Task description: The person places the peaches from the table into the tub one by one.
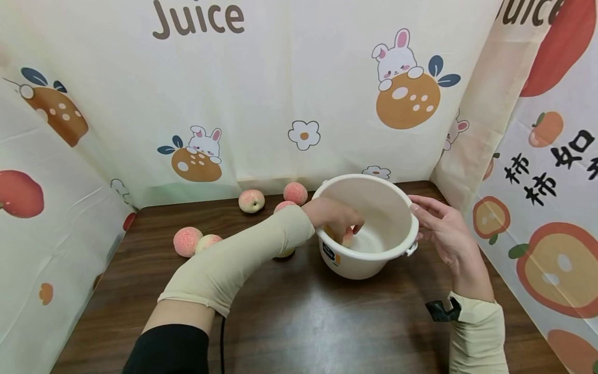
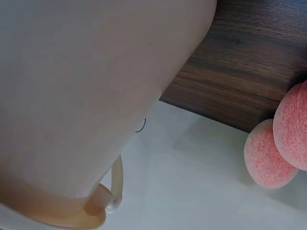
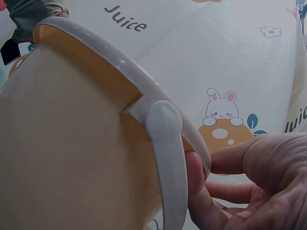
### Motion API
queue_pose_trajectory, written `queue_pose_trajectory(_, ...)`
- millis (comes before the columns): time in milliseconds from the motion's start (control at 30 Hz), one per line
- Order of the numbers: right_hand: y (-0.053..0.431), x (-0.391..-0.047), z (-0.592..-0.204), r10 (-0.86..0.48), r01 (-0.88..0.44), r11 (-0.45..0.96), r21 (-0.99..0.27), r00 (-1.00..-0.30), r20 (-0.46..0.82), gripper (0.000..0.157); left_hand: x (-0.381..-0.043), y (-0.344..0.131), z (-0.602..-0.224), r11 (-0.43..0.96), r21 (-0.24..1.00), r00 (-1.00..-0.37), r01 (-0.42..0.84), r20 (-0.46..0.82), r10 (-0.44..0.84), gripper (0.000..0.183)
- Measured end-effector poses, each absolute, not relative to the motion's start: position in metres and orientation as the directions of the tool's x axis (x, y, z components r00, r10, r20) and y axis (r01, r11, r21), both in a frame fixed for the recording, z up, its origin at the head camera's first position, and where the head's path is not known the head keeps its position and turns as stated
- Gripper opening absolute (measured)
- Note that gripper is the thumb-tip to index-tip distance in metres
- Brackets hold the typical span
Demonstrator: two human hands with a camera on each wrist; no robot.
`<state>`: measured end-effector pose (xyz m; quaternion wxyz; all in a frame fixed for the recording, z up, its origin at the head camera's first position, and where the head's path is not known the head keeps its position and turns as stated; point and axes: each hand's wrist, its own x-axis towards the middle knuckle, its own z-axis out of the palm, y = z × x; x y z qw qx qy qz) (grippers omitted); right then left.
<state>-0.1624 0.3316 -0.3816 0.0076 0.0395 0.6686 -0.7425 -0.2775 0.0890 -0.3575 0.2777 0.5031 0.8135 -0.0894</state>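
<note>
A white bucket (image 1: 355, 267) stands upright on the table, tilted slightly in view. My left hand (image 1: 337, 217) reaches over its near-left rim, fingers curled around a peach (image 1: 348, 237) that is mostly hidden inside. At the bucket's right side my right hand (image 1: 444, 234) pinches the rim, thumb on one side and fingers on the other. The right wrist view shows that grip on the rim beside the white handle (image 3: 170, 167). In the left wrist view the bucket's outer wall (image 2: 96, 96) fills most of the left, and the hand is hidden.
Several peaches lie left of the bucket: one by the back edge (image 1: 251, 201), a pink peach (image 1: 295, 193) near the rim, and another peach (image 1: 187, 241) farther left. The left forearm partly covers others. A printed curtain (image 1: 261, 93) hangs behind the dark wooden table (image 1: 299, 322).
</note>
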Motion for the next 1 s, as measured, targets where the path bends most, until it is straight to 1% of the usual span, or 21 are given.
queue_pose_trajectory(167,0.3323,-0.1621,-0.381,0.045,0.069,-0.099,-0.993,-0.996,-0.074,0.027,-0.2766,0.0897,-0.3569,0.502,0.101,-0.361,0.859,-0.576,0.733,0.035)
queue_pose_trajectory(300,0.3324,-0.1617,-0.3804,0.046,0.072,-0.099,-0.992,-0.996,-0.077,0.028,-0.275,0.0909,-0.3571,0.491,0.082,-0.355,0.867,-0.591,0.725,0.032)
queue_pose_trajectory(533,0.3302,-0.1615,-0.3797,0.043,0.07,-0.097,-0.993,-0.996,-0.075,0.029,-0.2701,0.0888,-0.3594,0.469,0.044,-0.363,0.882,-0.571,0.736,0.022)
queue_pose_trajectory(733,0.3295,-0.1618,-0.3806,0.046,0.075,-0.1,-0.992,-0.996,-0.08,0.028,-0.269,0.0871,-0.3595,0.487,0.03,-0.383,0.873,-0.576,0.722,0.022)
queue_pose_trajectory(833,0.3298,-0.1617,-0.3817,0.046,0.081,-0.1,-0.992,-0.995,-0.086,0.028,-0.2711,0.0876,-0.3588,0.518,0.051,-0.387,0.854,-0.603,0.698,0.026)
queue_pose_trajectory(933,0.3303,-0.162,-0.3826,0.043,0.074,-0.096,-0.993,-0.996,-0.079,0.026,-0.2753,0.0883,-0.3583,0.565,0.11,-0.385,0.818,-0.625,0.679,0.031)
queue_pose_trajectory(1000,0.3304,-0.1622,-0.3828,0.041,0.069,-0.097,-0.993,-0.996,-0.073,0.026,-0.2786,0.0882,-0.3581,0.555,0.157,-0.368,0.817,-0.599,0.711,0.034)
